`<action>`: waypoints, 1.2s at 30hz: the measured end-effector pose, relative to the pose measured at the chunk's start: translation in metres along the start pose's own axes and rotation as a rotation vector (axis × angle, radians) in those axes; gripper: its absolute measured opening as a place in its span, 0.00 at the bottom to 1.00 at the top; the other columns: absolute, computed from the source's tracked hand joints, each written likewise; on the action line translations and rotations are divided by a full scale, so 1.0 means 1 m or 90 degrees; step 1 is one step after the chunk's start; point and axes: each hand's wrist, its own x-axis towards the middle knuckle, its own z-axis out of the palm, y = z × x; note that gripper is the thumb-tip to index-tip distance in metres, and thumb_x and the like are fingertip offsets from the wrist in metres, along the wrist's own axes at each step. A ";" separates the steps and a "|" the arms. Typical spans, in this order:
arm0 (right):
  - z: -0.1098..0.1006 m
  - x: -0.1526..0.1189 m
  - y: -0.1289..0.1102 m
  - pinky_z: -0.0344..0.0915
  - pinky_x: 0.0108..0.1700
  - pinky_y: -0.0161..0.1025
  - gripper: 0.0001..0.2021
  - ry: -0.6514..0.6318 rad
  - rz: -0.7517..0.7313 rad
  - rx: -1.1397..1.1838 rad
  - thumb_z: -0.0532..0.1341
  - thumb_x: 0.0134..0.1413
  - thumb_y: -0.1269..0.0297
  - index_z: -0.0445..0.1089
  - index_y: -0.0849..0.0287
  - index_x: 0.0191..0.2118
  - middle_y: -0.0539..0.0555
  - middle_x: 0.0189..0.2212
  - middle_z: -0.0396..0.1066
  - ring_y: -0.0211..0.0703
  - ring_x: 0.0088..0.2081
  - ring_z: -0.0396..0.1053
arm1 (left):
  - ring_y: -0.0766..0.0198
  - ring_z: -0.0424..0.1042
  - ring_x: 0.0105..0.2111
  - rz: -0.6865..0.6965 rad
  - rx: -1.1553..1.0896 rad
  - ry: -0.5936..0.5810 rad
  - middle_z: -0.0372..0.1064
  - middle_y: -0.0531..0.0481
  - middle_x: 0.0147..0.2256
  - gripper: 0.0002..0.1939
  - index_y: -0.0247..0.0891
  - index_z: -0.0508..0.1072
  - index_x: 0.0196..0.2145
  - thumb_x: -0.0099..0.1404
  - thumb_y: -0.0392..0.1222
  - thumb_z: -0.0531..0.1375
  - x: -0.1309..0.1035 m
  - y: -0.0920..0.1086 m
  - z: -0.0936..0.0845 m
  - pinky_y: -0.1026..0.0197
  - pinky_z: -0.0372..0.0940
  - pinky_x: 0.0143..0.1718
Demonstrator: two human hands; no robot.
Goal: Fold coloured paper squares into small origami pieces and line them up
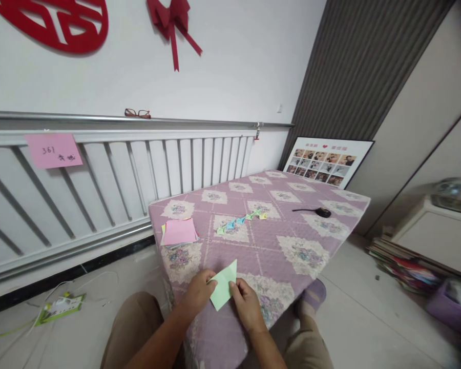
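A light green sheet of paper (223, 287) is held above the near end of the cloth-covered table (223, 333). My left hand (200, 293) pinches its left edge between thumb and fingers. At the right edge, my right hand (246, 303) grips the same paper, thumb on top. The paper shows a pointed top corner and a pointed bottom corner. Beyond the hands lies a row of several small folded paper pieces (240, 221) in green, blue and yellow. A stack of coloured paper with a pink sheet on top (180, 231) rests at the table's left edge.
A black long-handled object (322, 211) lies on the table's right part. A framed photo board (326, 162) leans at the far end. Along the left runs a white radiator (157, 169). A power strip (61, 307) with cables is on the floor at left.
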 end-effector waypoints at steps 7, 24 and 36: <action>0.005 0.002 0.006 0.61 0.28 0.34 0.13 0.037 -0.034 -0.124 0.55 0.53 0.56 0.66 0.58 0.41 0.45 0.20 0.64 0.39 0.24 0.63 | 0.63 0.70 0.34 -0.007 0.060 -0.008 0.73 0.51 0.34 0.12 0.36 0.71 0.39 0.57 0.34 0.53 -0.005 -0.010 -0.010 0.63 0.62 0.35; 0.015 -0.008 -0.007 0.56 0.36 0.35 0.07 -0.029 -0.218 -0.408 0.53 0.51 0.72 0.66 0.56 0.27 0.51 0.28 0.66 0.41 0.33 0.63 | 0.62 0.67 0.40 -0.011 0.194 0.023 0.70 0.49 0.39 0.14 0.37 0.69 0.38 0.53 0.30 0.53 0.004 -0.026 -0.016 0.62 0.60 0.43; 0.012 -0.012 -0.014 0.56 0.39 0.36 0.07 -0.126 -0.240 -0.433 0.64 0.45 0.66 0.68 0.53 0.33 0.48 0.32 0.69 0.42 0.38 0.64 | 0.64 0.69 0.32 -0.001 0.165 0.007 0.71 0.52 0.33 0.13 0.35 0.70 0.38 0.55 0.30 0.52 0.013 -0.039 -0.018 0.64 0.62 0.34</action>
